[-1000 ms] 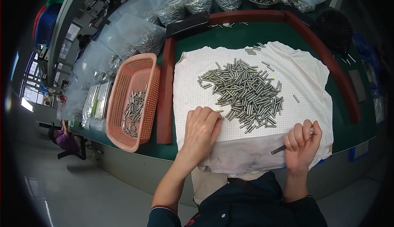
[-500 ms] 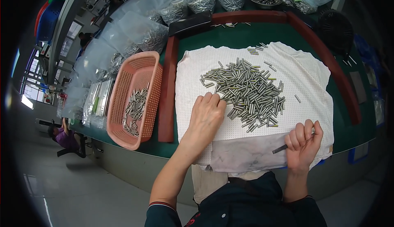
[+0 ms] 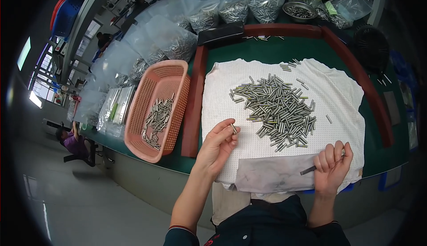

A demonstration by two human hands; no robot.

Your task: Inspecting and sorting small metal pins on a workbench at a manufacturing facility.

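Observation:
Between the thumb and fingertips of my left hand [image 3: 218, 142] is a short metal pin [image 3: 233, 129], raised over the white dotted cloth [image 3: 218, 94]. To the right of that hand lies a heap of shiny metal pins [image 3: 280, 112], with a few loose ones around its edge. My right hand [image 3: 331, 168], palm up with curled fingers, grips a dark flat strip [image 3: 308, 170] that sticks out on its left side. A small metallic end shows near its fingertips; what it belongs to is hidden. A greyish cloth [image 3: 271, 174] lies along the near edge between my hands.
A pink plastic basket [image 3: 181, 108] holding some pins stands left of a red-brown rail [image 3: 192, 112]. Clear bags of metal pins [image 3: 269, 10] line the back and left. A round metal dish [image 3: 300, 12] sits behind the far rail. A person [image 3: 75, 141] sits far left.
My left hand has drawn back from the heap toward me and turned, now showing a pin in its fingers. My right hand keeps its grip. The whole view has shifted slightly.

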